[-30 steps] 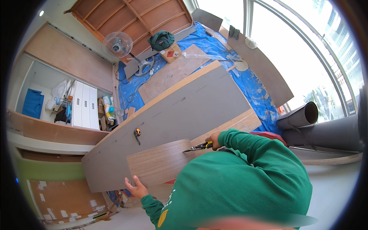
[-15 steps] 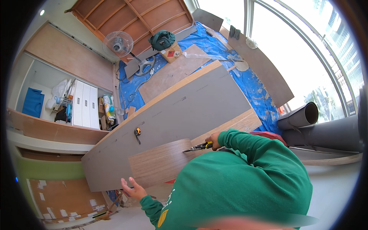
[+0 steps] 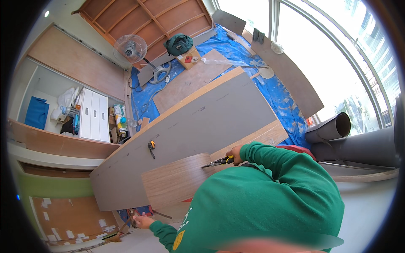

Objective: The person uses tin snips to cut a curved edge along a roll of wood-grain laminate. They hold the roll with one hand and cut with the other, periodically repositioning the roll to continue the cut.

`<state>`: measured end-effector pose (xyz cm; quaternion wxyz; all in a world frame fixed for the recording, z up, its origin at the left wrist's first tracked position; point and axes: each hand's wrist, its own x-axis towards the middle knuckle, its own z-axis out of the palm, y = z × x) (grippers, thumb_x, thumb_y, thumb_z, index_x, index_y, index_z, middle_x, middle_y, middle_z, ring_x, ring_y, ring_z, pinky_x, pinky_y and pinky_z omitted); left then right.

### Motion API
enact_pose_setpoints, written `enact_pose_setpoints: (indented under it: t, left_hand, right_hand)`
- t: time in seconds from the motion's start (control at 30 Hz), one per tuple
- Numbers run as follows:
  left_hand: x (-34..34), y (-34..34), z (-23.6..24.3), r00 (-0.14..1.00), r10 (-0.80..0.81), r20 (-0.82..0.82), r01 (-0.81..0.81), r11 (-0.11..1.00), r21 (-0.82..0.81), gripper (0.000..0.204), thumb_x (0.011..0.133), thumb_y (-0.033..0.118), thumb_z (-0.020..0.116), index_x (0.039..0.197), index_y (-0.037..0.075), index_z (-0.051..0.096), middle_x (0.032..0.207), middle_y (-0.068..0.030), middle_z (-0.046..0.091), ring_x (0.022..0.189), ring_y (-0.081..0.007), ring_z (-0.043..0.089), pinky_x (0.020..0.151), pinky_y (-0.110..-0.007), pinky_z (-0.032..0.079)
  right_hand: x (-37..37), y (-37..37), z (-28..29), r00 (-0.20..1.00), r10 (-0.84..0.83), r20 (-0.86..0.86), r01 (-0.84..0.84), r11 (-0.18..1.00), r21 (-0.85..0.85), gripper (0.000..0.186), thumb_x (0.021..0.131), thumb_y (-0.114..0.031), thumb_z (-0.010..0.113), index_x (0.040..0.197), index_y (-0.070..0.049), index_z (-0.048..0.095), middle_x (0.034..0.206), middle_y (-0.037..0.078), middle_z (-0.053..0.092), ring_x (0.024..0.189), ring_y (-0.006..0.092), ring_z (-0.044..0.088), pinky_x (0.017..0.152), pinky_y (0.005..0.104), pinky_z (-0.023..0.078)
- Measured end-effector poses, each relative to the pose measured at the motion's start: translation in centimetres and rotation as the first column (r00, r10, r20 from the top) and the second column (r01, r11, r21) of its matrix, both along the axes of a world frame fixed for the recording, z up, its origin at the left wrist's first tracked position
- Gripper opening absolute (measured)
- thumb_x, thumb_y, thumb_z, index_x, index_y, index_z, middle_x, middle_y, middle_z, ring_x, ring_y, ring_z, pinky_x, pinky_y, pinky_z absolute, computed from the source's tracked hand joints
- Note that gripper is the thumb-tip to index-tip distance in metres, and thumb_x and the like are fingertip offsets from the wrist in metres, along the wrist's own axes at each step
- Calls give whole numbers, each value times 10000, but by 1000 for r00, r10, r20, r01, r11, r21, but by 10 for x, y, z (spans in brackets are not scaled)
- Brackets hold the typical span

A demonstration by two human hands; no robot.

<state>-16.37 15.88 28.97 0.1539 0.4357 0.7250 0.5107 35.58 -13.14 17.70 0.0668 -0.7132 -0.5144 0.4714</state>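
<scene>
Okay, your right hand (image 3: 236, 154) grips the snips (image 3: 218, 162), tips at the wood-grain sheet (image 3: 175, 179) between your hands. Your left hand (image 3: 144, 221) sits off the sheet; can't tell whether it holds anything.

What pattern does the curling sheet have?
Light-brown wood grain on the sheet, seen in the head view.

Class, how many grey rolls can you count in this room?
2, both at the right near the window: one with its hollow end showing, the other just below it in the picture. More could be hidden behind them.
</scene>
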Motion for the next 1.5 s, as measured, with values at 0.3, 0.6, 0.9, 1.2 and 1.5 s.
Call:
enact_pose_setpoints:
  t: [0.3,0.6,0.9,1.2,1.5]
  left_hand:
    - [-66,-82,-184,979,-198,-46,114,723,-681,626,1058,514,542,1037,-91,699,836,-169,683,675,-270,623,645,-362,524]
    - [-20,-134,-218,926,-363,101,307,571,-761,606,1059,504,548,1037,-83,699,841,-160,686,685,-260,625,648,-357,522]
    - [-6,-134,-212,897,-422,129,361,534,-765,586,1059,493,555,1038,-74,699,847,-151,688,696,-250,627,650,-351,521]
    - [3,-135,-209,871,-465,157,404,497,-768,566,1060,483,561,1038,-66,698,853,-141,691,706,-239,630,653,-346,520]
    - [11,-135,-205,842,-506,188,448,462,-766,546,1061,472,567,1038,-58,698,859,-132,693,717,-229,632,656,-341,518]
  right_hand:
    - [-1,1,-2,1000,-15,11,15,1000,7,711,700,-254,777,1395,-175,649,1164,155,743,1120,368,693,946,494,544]
    - [-2,3,-3,1000,-4,-6,4,1000,29,702,694,-254,775,1380,-162,658,1147,165,743,1106,375,694,939,494,544]
    - [-3,8,-11,999,36,1,-36,999,0,780,702,-317,801,1448,-196,606,1200,177,736,1126,387,690,968,490,538]
    - [-5,7,-4,1000,-9,-16,9,1000,26,700,693,-273,791,1372,-165,662,1140,162,747,1103,372,698,942,490,545]
    - [-6,7,-4,1000,2,-21,-1,1000,23,699,690,-277,792,1368,-166,664,1145,162,746,1107,369,697,941,495,546]
